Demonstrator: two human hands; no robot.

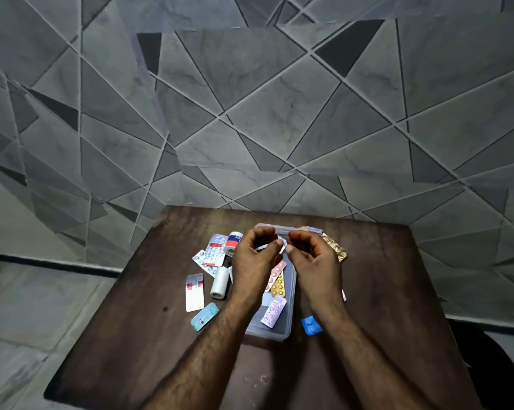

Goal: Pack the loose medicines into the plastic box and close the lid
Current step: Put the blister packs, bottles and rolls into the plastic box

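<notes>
Head view looks down on the box (282,335), a clear plastic tub just below the middle of the frame, lying open on the bench (383,291). Its lid (297,229) shows at the upper end, partly behind your fingers. Inside the box lie a pink strip (278,272), a yellow strip (278,287) just below it and a lilac strip (274,310) lower still.

Over the upper half of the box you hold a small pale strip (282,247) between both hands. Your left hand (254,261) has its fingers curled round one end and your right hand (315,261) pinches the other end between thumb and forefinger. The strip is too small and blurred to read.

Left of the box, loose on the bench, lie silver strips (216,250) overlapping one another, a tape roll (233,242) with a red and blue label just above them, and a white roll (220,282) below them. Further to the lower left are a white strip (194,292) with red print and a teal strip (205,316). Right of the box a blue strip (311,325) lies beside your right forearm, and a gold strip (335,247) sits to the right of your right hand.

Grey tiles (250,113) with angled lines fill the upper frame.
</notes>
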